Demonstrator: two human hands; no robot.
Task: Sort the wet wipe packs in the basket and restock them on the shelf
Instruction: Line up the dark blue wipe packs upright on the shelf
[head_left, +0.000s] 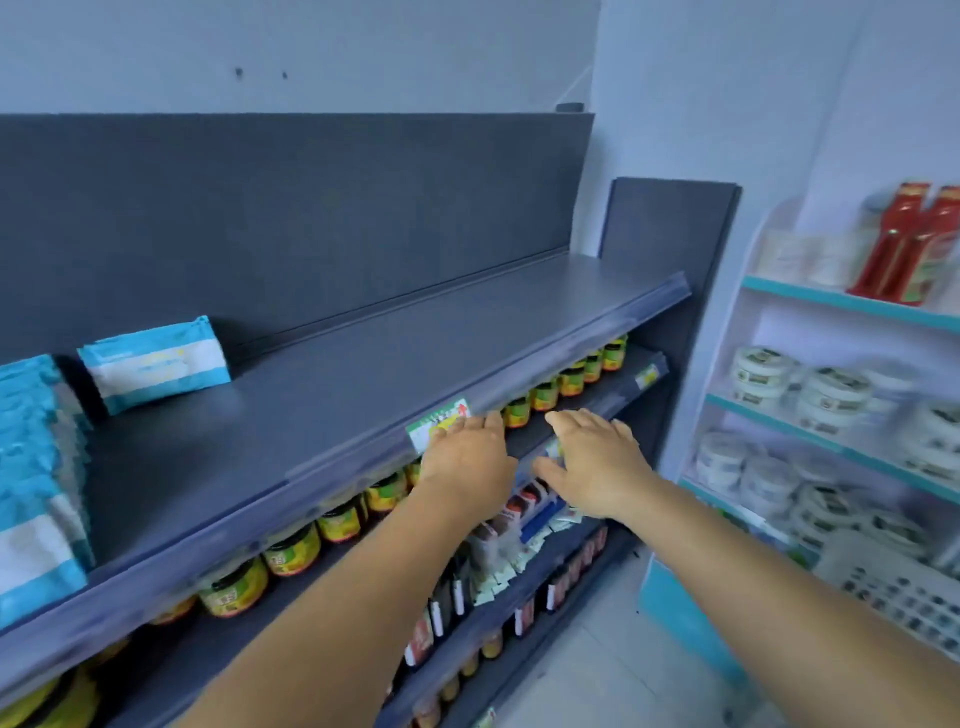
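Note:
A blue-and-white wet wipe pack stands alone on the grey top shelf at the left. A tight row of the same packs fills the shelf's far left end. Both my hands are stretched out in front of the shelf's front edge, palms down, fingers straight, holding nothing. My left hand is at the price label on the shelf's rail. My right hand hovers just right of it, over the lower shelves. A white perforated basket shows at the lower right.
Jars with yellow-green labels line the shelf below the top one, and small bottles and sachets fill lower tiers. A white rack with teal edges stands at the right, holding round tubs and red packages. Light floor tiles lie between.

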